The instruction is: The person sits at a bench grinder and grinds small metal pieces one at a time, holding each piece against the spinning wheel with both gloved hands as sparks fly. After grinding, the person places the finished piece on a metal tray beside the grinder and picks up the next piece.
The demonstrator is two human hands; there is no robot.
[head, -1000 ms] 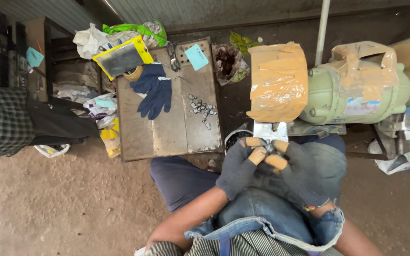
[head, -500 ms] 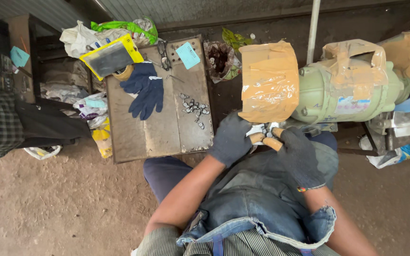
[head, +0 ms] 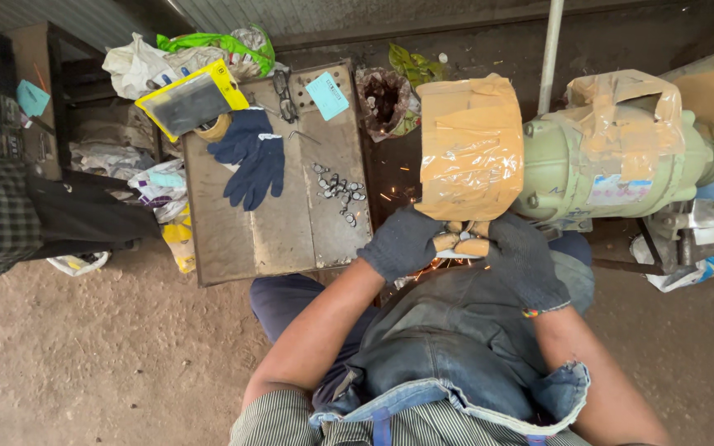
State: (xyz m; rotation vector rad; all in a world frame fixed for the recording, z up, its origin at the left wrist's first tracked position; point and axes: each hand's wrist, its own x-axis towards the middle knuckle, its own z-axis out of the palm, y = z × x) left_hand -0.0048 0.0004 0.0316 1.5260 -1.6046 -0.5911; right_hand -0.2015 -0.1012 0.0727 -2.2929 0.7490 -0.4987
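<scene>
— What is being held at the tape-wrapped, pale green bench grinder [head: 613, 165]?
— A small pale workpiece [head: 464, 244] is pinched between the fingertips of the dark-gloved left hand [head: 402, 241] and the dark-gloved right hand [head: 526, 260], just under the tan taped wheel guard [head: 470, 149], where orange sparks [head: 423, 268] are thrown.
— Why are small metal parts [head: 339, 188] laid on the rusty flat steel plate [head: 270, 231] to the left?
— Seemingly so they are kept within reach; a spare pair of blue gloves [head: 251, 157] is laid farther back on it.
</scene>
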